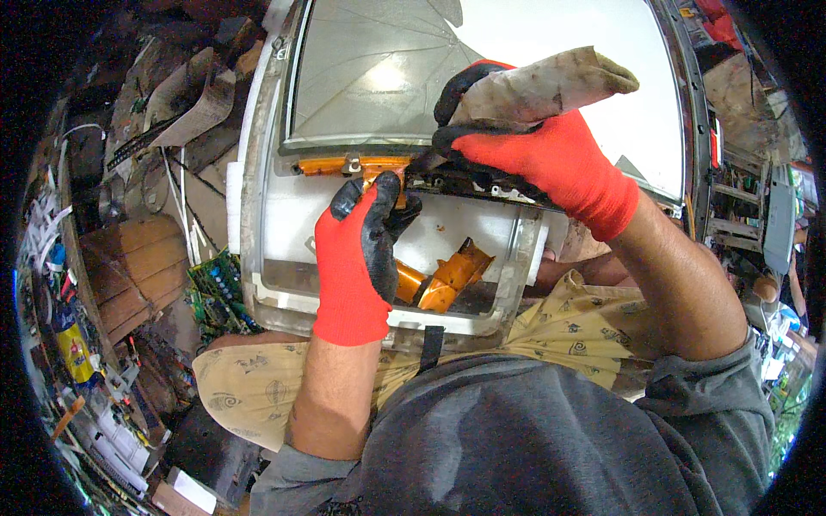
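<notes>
My left hand [360, 249], in a red glove with black fingertips, is closed, pinching an orange film strip [323, 165] at the lower edge of a cracked flat display panel [370, 77]. In the same kind of glove, my right hand [533, 155] is wrapped around a tool with a thick, dirty off-white wrapped handle [551, 84]. Its dark tip points left toward the strip; my fingers hide most of its working end. Below the panel edge, loose pieces of orange film [456, 275] lie inside the pale frame [258, 224].
The frame and panel rest across my lap. To the left are a green circuit board [217, 288], brown boards [133, 268], curled sheet scraps [196, 103] and a yellow-labelled container [74, 348] among clutter. Wooden slats [737, 202] and more clutter stand at the right.
</notes>
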Available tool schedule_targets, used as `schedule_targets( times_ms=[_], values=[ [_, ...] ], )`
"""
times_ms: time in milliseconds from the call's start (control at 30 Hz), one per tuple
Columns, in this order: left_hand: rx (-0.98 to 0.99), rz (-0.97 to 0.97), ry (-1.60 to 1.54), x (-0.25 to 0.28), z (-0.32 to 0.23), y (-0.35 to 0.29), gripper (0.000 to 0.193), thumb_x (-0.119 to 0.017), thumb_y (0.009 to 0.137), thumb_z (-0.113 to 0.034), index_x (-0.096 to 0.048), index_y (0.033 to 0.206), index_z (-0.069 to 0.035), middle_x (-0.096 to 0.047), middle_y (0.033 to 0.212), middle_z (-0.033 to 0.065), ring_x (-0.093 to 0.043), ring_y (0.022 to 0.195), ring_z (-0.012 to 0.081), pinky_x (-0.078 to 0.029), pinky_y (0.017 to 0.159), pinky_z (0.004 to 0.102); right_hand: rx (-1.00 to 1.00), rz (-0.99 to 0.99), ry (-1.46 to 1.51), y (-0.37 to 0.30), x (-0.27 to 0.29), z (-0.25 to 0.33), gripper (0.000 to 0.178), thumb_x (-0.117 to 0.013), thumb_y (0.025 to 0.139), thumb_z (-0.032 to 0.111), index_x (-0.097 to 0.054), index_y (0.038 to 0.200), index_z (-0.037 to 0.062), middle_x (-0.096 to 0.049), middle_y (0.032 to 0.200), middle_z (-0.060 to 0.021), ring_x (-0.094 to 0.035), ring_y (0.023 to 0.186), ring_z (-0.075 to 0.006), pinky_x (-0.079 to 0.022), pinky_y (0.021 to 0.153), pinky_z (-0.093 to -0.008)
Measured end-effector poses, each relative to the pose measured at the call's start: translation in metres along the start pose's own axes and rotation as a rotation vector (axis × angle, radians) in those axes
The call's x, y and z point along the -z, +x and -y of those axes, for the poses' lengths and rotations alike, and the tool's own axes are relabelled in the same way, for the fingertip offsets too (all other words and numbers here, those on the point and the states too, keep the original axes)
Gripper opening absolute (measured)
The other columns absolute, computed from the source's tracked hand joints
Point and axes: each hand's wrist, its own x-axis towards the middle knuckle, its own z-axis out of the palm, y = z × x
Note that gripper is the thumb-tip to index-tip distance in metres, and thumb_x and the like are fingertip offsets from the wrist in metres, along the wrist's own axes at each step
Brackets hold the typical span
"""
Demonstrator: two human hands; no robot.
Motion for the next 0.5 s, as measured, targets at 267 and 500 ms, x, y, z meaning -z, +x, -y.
schedule_targets(
  times_ms=[267, 500],
  values=[
    [0.004, -0.007, -0.002, 0.002, 0.002, 0.000, 0.018, -0.063, 0.093, -0.013, -0.064, 0.107, -0.001, -0.067, 0.095, 0.0075, -0.065, 0.081, 0.0167, -0.057, 0.076, 0.0312, -0.004, 0.010, -0.021, -0.005, -0.002, 0.005, 0.025, -0.073, 0.078, 0.019, -0.067, 0.097, 0.0034, -0.069, 0.092, -0.0066, -0.066, 0.089, -0.0159, -0.052, 0.080, -0.0309],
    [0.018, 0.026, 0.023, 0.008, 0.004, 0.004, 0.021, -0.062, 0.095, -0.019, -0.064, 0.109, -0.004, -0.068, 0.102, 0.0078, -0.066, 0.087, 0.0197, -0.056, 0.080, 0.0328, 0.073, -0.085, 0.098, -0.003, -0.015, 0.004, 0.024, -0.074, 0.077, 0.016, -0.066, 0.096, 0.0037, -0.069, 0.091, -0.0072, -0.066, 0.087, -0.0174, -0.052, 0.079, -0.0316]
  ],
)
